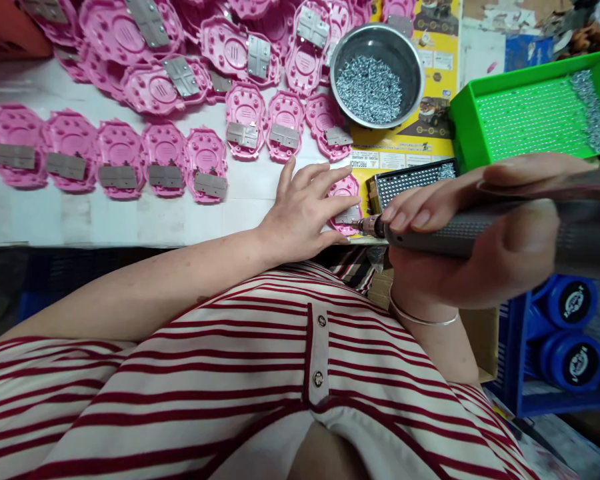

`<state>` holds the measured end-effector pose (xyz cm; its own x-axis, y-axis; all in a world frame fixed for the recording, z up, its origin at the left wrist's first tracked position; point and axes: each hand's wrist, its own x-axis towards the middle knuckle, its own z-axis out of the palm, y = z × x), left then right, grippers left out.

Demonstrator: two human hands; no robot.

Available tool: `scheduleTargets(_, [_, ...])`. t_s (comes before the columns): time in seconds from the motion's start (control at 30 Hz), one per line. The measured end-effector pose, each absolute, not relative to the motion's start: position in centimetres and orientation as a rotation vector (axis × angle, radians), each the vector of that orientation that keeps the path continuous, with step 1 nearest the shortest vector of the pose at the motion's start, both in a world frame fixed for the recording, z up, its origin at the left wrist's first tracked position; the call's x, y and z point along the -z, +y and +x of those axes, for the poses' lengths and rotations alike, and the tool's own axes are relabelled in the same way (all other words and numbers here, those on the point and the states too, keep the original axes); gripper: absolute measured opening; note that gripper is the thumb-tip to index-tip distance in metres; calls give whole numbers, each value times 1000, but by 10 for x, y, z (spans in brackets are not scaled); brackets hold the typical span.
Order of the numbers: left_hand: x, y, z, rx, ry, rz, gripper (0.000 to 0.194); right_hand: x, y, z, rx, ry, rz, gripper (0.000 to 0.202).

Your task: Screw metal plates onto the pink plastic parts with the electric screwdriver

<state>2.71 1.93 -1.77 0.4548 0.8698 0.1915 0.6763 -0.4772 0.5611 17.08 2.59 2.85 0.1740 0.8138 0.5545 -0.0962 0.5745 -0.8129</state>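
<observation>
My right hand (460, 247) is wrapped round a dark electric screwdriver (440, 230), its tip pointing left at a pink plastic part (351, 189) near the table's front edge. The tip meets the metal plate (349, 215) on that part. My left hand (303, 210) lies over the part's left side with its fingers spread, thumb and fingertips on the part's edges, holding it against the table. The fingers hide some of the part.
Rows and a pile of pink parts (165, 157) with metal plates cover the back and left. A steel bowl of screws (370, 83), a black screw tray (413, 183) and a green bin (530, 110) stand to the right. Blue crates hang below the table's level.
</observation>
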Motion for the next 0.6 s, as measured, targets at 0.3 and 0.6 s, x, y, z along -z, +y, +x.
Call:
scheduleTargets(0.3, [11,21,28,-669,1237,2205,10,-62,15,175,-845,-1188,-604,27])
scheduleTargets(0.6, [17,22,27,-595,1322,2271,37,-37,28,171,-549,-1362,-611,12])
